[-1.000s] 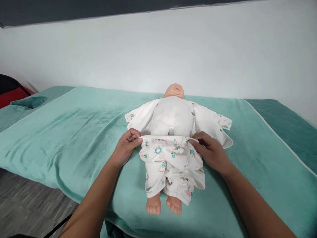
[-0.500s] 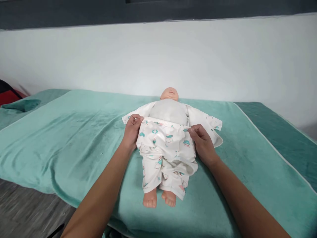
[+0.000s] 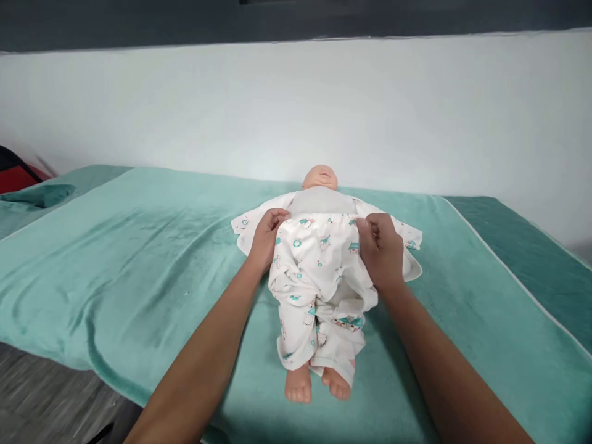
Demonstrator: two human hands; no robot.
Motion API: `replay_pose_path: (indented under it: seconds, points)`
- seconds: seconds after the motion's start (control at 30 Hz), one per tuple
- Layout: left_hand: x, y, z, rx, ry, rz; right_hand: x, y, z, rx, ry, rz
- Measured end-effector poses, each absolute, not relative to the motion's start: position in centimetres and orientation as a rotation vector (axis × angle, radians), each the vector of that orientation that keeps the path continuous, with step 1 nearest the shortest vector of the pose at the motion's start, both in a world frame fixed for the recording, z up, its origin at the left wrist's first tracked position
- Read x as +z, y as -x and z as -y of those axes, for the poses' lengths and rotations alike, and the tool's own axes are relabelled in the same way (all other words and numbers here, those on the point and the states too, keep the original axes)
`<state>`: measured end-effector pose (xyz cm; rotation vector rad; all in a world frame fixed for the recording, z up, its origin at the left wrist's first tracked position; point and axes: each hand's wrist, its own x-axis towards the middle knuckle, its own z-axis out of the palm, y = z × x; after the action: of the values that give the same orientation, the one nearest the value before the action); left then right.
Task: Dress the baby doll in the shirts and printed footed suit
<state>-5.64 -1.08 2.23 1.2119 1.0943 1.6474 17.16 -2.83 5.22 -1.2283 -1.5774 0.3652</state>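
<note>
A baby doll [image 3: 320, 177] lies on its back, head toward the wall and feet toward me. White printed pants [image 3: 319, 265] cover its legs and lower body, with the bare feet showing below the cuffs. My left hand [image 3: 269, 237] is closed on the waistband at the left side. At the right side of the waistband, my right hand [image 3: 382, 250] pinches the cloth too. Under the doll, a white printed shirt [image 3: 409, 233] lies open with its sleeves spread out. A pale grey-white torso [image 3: 319, 201] shows above the waistband.
A green plush blanket [image 3: 152, 265] covers the bed, with a darker green strip [image 3: 522, 246] on the right. Behind stands a white wall [image 3: 296, 111]. A red and black object [image 3: 16, 176] sits at the far left; grey floor [image 3: 41, 394] shows at lower left.
Both hands have drawn the waistband slightly higher up the torso and closer together. The pants legs and feet appear shifted a little right and nearer to me.
</note>
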Motion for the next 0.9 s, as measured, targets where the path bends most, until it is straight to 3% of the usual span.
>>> replay_pose_path:
  seconds: [0.2, 0.33, 0.5, 0.63, 0.8, 0.9]
  points:
    - [3.2, 6.1, 2.4, 1.388, -1.571, -1.187, 4.0, -16.9, 2.0, 0.443, 1.251, 1.615]
    - [3.4, 5.9, 3.1, 1.500, -1.778, -1.202, 3.6, -16.9, 2.4, 0.432, 1.243, 1.623]
    - [2.6, 5.7, 2.1, 1.770, -1.261, -1.488, 3.6, -17.0, 1.4, 0.722, 1.193, 1.525]
    - [2.7, 5.8, 1.0, 1.706, -0.880, -1.497, 4.0, -18.7, 0.8, 1.059, 1.156, 1.565]
    - [2.5, 6.2, 0.8, 1.506, -0.983, -1.464, 4.9, -21.3, 1.2, 1.468, 1.014, 1.684]
    - [2.3, 6.5, 1.0, 1.381, -1.105, -1.451, 4.5, -21.2, 1.3, 1.400, 1.093, 1.668]
